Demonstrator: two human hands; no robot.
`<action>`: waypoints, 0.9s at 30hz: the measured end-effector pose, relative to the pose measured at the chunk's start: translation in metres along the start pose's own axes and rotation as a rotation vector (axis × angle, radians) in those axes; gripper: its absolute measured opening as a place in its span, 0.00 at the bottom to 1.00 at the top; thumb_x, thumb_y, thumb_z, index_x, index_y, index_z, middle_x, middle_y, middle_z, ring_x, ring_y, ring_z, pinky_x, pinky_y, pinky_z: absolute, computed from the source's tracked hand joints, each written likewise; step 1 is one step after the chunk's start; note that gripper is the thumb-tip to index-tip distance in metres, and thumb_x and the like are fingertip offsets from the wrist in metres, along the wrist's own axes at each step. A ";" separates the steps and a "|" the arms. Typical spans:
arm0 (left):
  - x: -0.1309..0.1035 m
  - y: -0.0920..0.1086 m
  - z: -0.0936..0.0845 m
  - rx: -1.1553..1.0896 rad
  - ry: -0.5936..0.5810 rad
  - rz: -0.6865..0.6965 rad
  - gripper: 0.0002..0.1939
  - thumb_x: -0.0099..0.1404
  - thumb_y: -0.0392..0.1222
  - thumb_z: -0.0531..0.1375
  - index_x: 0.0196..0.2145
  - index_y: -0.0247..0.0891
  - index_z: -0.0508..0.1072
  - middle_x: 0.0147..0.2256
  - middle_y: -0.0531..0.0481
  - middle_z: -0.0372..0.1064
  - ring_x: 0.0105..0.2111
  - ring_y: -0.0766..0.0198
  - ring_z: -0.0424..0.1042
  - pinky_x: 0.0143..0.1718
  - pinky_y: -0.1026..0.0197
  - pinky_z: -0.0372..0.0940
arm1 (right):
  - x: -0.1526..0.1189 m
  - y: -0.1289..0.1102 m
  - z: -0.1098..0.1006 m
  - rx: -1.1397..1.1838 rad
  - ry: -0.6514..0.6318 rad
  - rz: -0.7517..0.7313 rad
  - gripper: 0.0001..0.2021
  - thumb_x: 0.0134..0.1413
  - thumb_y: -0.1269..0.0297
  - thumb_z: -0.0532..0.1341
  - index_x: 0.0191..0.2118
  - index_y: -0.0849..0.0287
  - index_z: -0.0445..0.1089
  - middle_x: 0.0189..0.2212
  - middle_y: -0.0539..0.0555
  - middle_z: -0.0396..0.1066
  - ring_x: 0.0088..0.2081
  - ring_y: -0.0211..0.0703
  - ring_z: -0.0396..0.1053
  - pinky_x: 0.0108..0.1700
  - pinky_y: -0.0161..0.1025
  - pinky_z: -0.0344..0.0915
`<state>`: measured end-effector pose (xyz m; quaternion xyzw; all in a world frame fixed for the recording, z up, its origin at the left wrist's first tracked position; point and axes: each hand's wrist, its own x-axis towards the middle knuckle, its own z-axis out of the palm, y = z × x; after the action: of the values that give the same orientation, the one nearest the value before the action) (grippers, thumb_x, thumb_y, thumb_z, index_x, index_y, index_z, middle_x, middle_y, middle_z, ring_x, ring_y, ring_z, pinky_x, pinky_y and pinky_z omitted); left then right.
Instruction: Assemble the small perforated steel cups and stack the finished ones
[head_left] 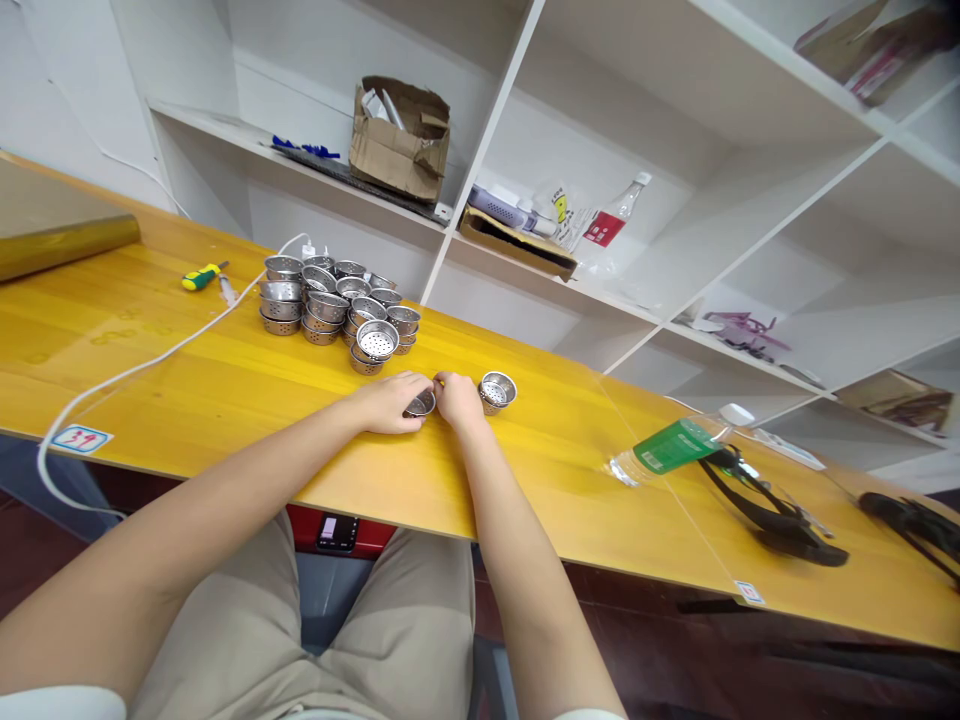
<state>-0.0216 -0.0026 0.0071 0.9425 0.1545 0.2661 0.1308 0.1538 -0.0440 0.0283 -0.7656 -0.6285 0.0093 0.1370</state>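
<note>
A big group of metal cups (327, 302) with little holes sits in stacks past the left hand (394, 403), a bit to its left. A small stack of cups (497, 390) stands just to the right of the right hand (459, 400). One metal cup (423, 403) is between the two hands, low by the table. The left hand is curled around its side and holds it. The right hand has its fingers bunched up at the cup's edge, but it is hard to tell if they pinch it.

The white shelf (600, 345) is past both hands, behind the yellow table (555, 460). Far left of the hands lies a brown roll (71, 245). Well to the right are a black strap thing (780, 525) and a bottle with a green label (675, 447), tipped over to one side. A white cord (154, 362) bends along the left side, and a green and yellow screwdriver (201, 277) lies past it.

Both arms reach forward over the table's near edge. The left arm slants in to the right, the right arm slants in to the left, and the hands are close together.
</note>
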 end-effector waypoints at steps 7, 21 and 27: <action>0.000 0.001 -0.001 0.003 -0.017 0.011 0.21 0.60 0.40 0.63 0.51 0.40 0.68 0.49 0.42 0.72 0.50 0.49 0.71 0.53 0.50 0.67 | 0.000 0.000 0.001 0.012 -0.014 -0.008 0.14 0.67 0.63 0.57 0.45 0.53 0.81 0.42 0.61 0.81 0.45 0.50 0.77 0.46 0.38 0.66; 0.000 0.003 -0.003 0.002 -0.045 -0.004 0.19 0.61 0.41 0.62 0.50 0.39 0.68 0.50 0.42 0.71 0.51 0.49 0.70 0.55 0.49 0.66 | -0.003 -0.003 -0.002 -0.091 -0.063 -0.003 0.15 0.69 0.62 0.53 0.50 0.53 0.77 0.45 0.61 0.80 0.48 0.49 0.77 0.48 0.39 0.68; 0.000 0.002 -0.003 0.002 -0.044 -0.008 0.20 0.61 0.41 0.62 0.51 0.39 0.68 0.50 0.42 0.71 0.51 0.49 0.70 0.55 0.49 0.66 | -0.003 -0.002 -0.001 -0.090 -0.056 -0.012 0.15 0.70 0.62 0.53 0.49 0.53 0.77 0.45 0.61 0.80 0.48 0.50 0.77 0.47 0.40 0.68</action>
<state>-0.0224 -0.0042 0.0104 0.9476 0.1555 0.2446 0.1344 0.1516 -0.0465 0.0294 -0.7667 -0.6364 0.0016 0.0848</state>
